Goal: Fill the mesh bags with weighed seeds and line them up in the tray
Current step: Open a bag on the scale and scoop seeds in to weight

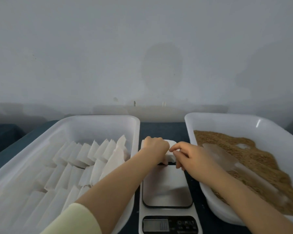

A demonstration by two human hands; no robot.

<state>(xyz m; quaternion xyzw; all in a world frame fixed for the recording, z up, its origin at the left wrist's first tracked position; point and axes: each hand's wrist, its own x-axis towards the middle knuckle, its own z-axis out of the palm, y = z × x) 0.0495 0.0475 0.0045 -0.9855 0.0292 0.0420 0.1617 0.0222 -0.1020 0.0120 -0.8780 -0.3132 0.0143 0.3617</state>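
One white mesh bag (170, 157), or a small stack of them (which cannot be told), is held at the far end of the scale (167, 186), between the two trays. It is gripped by the left hand (156, 147), whose fingers are curled down over its top and near side. Its right edge is pinched by the right hand (191, 156), thumb and forefinger closed on the fabric, the other fingers loosely bent over the scale's plate. The scale is set on a dark blue counter (162, 130), with its display (156, 225) at the near end; the reading cannot be made out. In the left tray (98, 119), white bags (95, 154) are lined up in overlapping rows. The right tray (227, 119) is spread with brown seeds (264, 159), on which a pale translucent item (227, 159) is laid. A pale yellow sleeve (74, 220) is seen on the left forearm.
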